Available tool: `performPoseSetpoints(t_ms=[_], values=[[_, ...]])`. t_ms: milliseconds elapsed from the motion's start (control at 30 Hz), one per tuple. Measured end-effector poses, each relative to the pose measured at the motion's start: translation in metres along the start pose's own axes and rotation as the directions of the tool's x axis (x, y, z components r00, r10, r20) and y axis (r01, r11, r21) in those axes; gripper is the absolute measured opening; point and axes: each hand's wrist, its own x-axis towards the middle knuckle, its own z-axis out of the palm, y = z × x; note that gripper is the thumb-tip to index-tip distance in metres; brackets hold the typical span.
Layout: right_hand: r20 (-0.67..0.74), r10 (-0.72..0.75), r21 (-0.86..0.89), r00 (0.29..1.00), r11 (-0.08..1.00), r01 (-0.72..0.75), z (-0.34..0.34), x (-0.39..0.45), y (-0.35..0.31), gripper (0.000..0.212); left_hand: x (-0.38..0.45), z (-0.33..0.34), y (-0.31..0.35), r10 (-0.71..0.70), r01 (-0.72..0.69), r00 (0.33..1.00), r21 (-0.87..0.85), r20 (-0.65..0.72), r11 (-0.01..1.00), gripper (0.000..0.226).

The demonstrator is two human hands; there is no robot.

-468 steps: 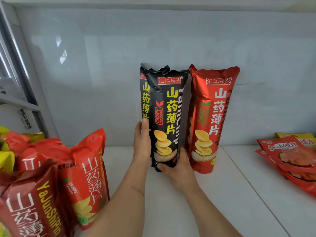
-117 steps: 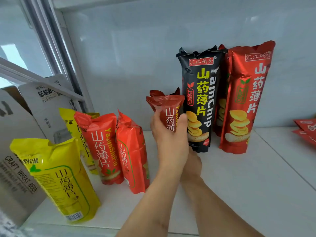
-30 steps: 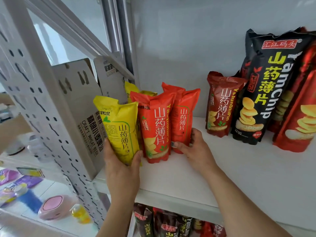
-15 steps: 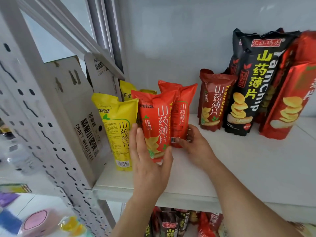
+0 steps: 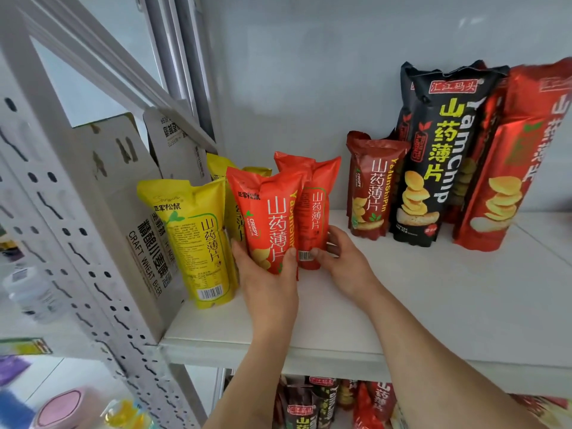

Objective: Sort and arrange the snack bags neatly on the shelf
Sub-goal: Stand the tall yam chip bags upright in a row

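Note:
My left hand [image 5: 269, 280] grips the bottom of a small orange-red chip bag [image 5: 269, 212], holding it upright at the front of the white shelf [image 5: 433, 305]. My right hand [image 5: 343, 261] holds the base of a second orange-red bag [image 5: 315, 199] just behind and to the right. A yellow bag [image 5: 195, 233] stands to the left, and another yellow bag [image 5: 235, 178] peeks out behind. Further right stand a small dark red bag [image 5: 371, 187], a tall black bag [image 5: 442, 150] and a tall red bag [image 5: 513, 162].
A cardboard beer carton [image 5: 136, 187] leans at the shelf's left end beside a perforated white upright [image 5: 62, 212]. More snack bags [image 5: 325, 404] fill the shelf below. The grey back wall [image 5: 294, 72] closes the rear.
My left hand has closed round the front orange-red bag's bottom and lifted it slightly. My right hand stays at the second orange-red bag. The view has shifted a little closer.

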Motion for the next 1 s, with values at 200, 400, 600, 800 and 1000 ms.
performPoseSetpoints(t_ms=[200, 400, 600, 800, 1000], values=[[0.146, 0.030, 0.235, 0.989, 0.970, -0.064, -0.010, 0.011, -0.016, 0.060, 0.001, -0.003, -0.002, -0.093, 0.095, 0.994, -0.028, 0.062, 0.995, 0.087], [0.158, 0.015, 0.224, 0.987, 0.973, -0.050, -0.011, 0.003, -0.025, 0.046, -0.003, -0.002, 0.005, -0.105, 0.115, 0.983, -0.059, 0.153, 0.992, 0.066], [0.079, 0.053, 0.257, 0.995, 0.964, -0.072, -0.023, 0.003, -0.019, 0.036, -0.005, -0.004, 0.009, -0.116, 0.132, 0.978, -0.086, 0.174, 0.988, 0.066], [0.091, 0.093, 0.319, 0.991, 0.940, -0.118, -0.029, -0.006, -0.008, 0.043, -0.006, -0.003, 0.006, -0.112, 0.127, 0.977, -0.073, 0.181, 0.989, 0.071], [0.195, 0.031, 0.342, 0.980, 0.934, -0.098, -0.033, -0.005, -0.007, 0.064, -0.007, -0.005, 0.008, -0.147, 0.177, 0.967, -0.133, 0.207, 0.975, 0.082]])
